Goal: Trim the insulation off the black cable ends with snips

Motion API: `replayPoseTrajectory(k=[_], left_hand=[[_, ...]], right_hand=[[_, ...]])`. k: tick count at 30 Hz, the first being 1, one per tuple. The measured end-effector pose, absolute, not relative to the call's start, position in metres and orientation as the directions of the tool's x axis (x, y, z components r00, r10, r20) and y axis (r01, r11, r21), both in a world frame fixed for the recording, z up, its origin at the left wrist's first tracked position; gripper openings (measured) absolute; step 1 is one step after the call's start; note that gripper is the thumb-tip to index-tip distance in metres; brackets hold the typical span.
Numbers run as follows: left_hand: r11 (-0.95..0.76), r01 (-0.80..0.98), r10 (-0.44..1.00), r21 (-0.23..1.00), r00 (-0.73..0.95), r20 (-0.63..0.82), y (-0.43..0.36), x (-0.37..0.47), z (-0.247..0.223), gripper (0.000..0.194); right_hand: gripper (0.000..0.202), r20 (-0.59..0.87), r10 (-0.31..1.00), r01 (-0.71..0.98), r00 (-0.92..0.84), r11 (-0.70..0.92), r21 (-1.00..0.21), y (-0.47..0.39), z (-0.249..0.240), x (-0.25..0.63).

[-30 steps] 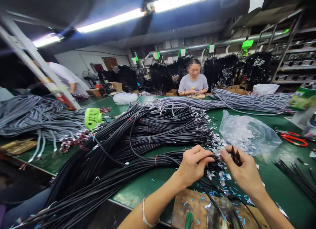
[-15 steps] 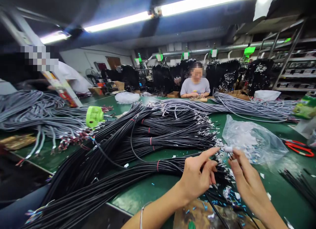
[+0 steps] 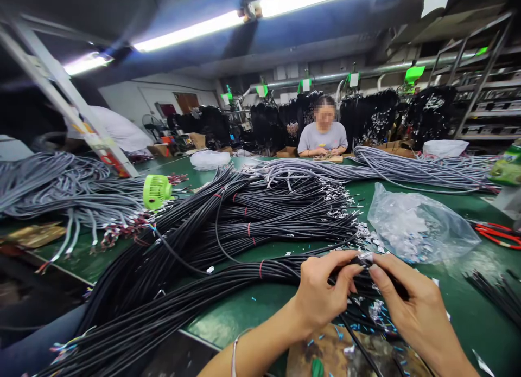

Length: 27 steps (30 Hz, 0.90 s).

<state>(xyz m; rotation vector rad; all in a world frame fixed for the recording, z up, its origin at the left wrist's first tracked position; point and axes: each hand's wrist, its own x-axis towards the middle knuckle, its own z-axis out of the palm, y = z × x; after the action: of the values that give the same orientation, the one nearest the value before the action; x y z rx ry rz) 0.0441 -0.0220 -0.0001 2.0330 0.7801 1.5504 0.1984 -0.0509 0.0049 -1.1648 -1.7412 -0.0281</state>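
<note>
My left hand (image 3: 325, 290) is closed, thumb and forefinger pinching a black cable end at the right end of the cable bundle (image 3: 244, 274). Facing it, my right hand (image 3: 407, 295) pinches a small whitish piece (image 3: 366, 256) at that same cable end. The fingertips of both hands nearly meet there. Under the hands lies a stained board (image 3: 334, 355) with blue and white scraps. More black cables (image 3: 285, 228), tied with red bands, lie behind the front bundle, their white-tipped ends to the right.
A clear plastic bag (image 3: 423, 225) with small pieces sits right of the cables, near red-handled tool grips (image 3: 499, 234). Grey cables (image 3: 317, 173) lie behind. A green fan (image 3: 157, 192) stands left. A person (image 3: 323, 130) sits across the table (image 3: 240, 306).
My left fingers have closed from a loose, pointing pose into a pinch. My right hand has moved slightly down and left, bringing the whitish piece to the cable end.
</note>
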Motion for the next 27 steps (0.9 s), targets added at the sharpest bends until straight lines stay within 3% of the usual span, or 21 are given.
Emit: replayPoseTrajectory(k=[6,12,15,18,21,24,27], left_hand=[[-0.746,0.267,0.658,0.610,0.154,0.737,-0.023,0.041,0.008,0.011],[-0.453,0.076,0.833,0.888,0.392,0.391,-0.019,0.032,0.020,0.039],[-0.455,0.092,0.825,0.886,0.417,0.381,-0.019,0.028,0.024,0.040],[-0.661,0.236,0.732,0.712,0.412,0.543,-0.023,0.026,0.027,0.033],[-0.806,0.375,0.590,0.457,0.450,0.671,-0.026,0.024,0.028,0.027],[-0.829,0.504,0.510,0.243,0.502,0.699,-0.025,0.022,0.027,0.024],[-0.828,0.548,0.475,0.119,0.574,0.667,-0.023,0.022,0.026,0.025]], right_hand=[[0.019,0.775,0.632,0.738,-0.002,0.524,-0.425,-0.053,0.003,0.196],[0.013,0.783,0.620,0.712,-0.036,0.566,-0.416,-0.053,0.002,0.200],[0.015,0.798,0.602,0.744,0.004,0.531,-0.405,-0.054,0.006,0.206],[0.021,0.820,0.563,0.752,-0.098,0.582,-0.309,-0.057,0.008,0.212],[0.035,0.823,0.484,0.743,-0.297,0.658,-0.119,-0.062,0.008,0.216],[0.045,0.749,0.439,0.709,-0.497,0.703,0.058,-0.065,0.010,0.222],[0.038,0.683,0.408,0.663,-0.606,0.733,0.150,-0.064,0.012,0.226]])
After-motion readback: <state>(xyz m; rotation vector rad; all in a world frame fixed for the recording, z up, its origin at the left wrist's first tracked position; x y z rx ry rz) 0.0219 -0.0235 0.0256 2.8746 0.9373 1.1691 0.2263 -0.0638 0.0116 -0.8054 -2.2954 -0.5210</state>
